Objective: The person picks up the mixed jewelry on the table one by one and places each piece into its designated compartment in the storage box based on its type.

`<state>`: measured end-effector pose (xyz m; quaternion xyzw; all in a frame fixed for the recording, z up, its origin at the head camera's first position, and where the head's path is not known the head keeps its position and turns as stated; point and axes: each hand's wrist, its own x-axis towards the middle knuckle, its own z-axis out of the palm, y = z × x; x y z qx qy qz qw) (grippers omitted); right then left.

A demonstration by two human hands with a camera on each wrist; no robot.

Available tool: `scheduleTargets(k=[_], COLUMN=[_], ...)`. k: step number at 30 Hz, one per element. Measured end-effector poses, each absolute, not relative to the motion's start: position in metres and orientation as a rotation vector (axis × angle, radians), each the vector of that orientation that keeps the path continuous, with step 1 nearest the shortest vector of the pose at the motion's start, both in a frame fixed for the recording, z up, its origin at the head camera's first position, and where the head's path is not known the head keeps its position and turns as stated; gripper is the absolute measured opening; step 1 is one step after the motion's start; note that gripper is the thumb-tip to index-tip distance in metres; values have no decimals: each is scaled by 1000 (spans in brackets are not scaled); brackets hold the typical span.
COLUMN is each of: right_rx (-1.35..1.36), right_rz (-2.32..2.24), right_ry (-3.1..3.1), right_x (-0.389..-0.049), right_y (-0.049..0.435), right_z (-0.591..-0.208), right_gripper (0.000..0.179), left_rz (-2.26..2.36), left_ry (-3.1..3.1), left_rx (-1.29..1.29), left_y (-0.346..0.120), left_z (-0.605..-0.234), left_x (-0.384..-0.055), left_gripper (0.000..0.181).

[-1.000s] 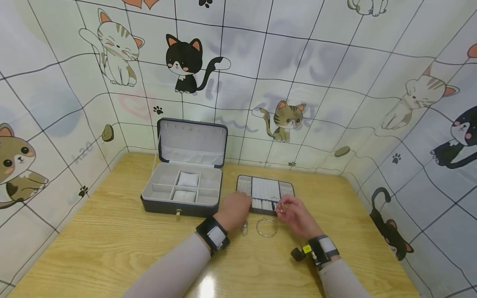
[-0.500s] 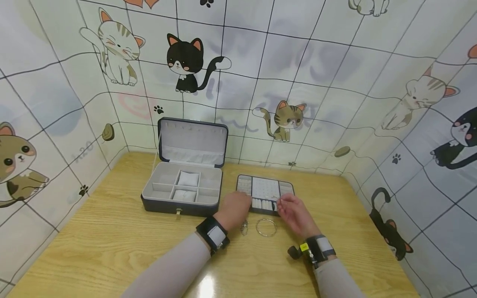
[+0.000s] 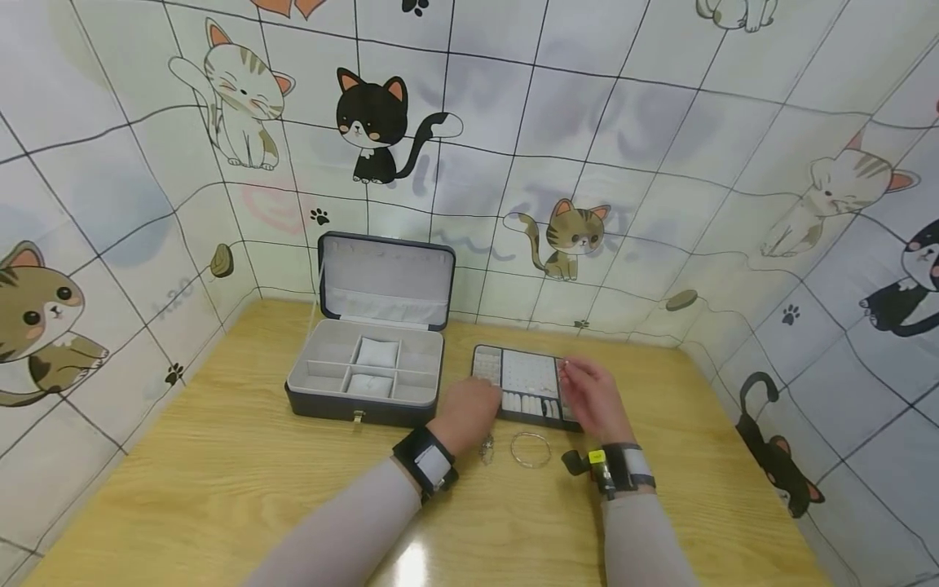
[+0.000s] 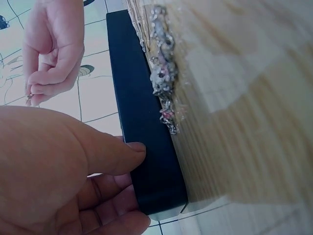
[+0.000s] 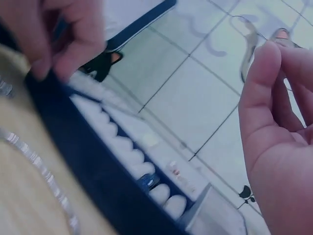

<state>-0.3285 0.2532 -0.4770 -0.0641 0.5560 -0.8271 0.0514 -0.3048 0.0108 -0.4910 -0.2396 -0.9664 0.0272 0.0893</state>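
Observation:
A dark-blue jewelry tray (image 3: 539, 421) lies on the table, with a white panel, side compartments and ring rolls (image 5: 128, 155). My left hand (image 3: 465, 414) grips its front left corner, thumb against the front wall in the left wrist view. Above the tray's right side, my right hand (image 3: 597, 401) pinches a small shiny piece of jewelry (image 4: 29, 98) between thumb and fingertips; its exact kind is too small to tell. A dark ring (image 5: 148, 181) sits among the rolls. Small earrings (image 5: 174, 169) are on the panel. In front lie a silvery chain bracelet (image 4: 163, 76) and a thin bangle (image 3: 530, 467).
To the left stands an open jewelry box (image 3: 323, 403), its lid (image 3: 389, 281) raised; white cushions (image 3: 377, 353) fill two of its compartments. A cat-print wall covering (image 3: 477, 106) rises behind the wooden table (image 3: 220, 456).
My right hand has moved up and away from the tray's front right corner to above its right side, still pinching the small piece. My left hand stays on the tray.

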Motion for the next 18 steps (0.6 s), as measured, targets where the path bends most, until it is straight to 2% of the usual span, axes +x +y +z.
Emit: scheduleTargets(k=[4, 8, 13, 18], right_rx=[-156, -51, 77, 52], right_rz=[-2667, -2650, -2252, -1859], right_ry=[1660, 1837, 2390, 2732], right_x=[-332, -338, -346, -351], right_y=[253, 253, 251, 250], right_z=[-474, -479, -489, -494], right_gripper=[22, 13, 30, 32], left_rz=[98, 97, 93, 100], left_ry=[-2860, -2877, -2894, -2877], left_rx=[-735, -713, -698, -707], left_y=[13, 13, 12, 12], left_z=[-490, -489, -488, -487], left_x=[-304, -304, -305, -304], left_gripper=[6, 7, 8, 7])
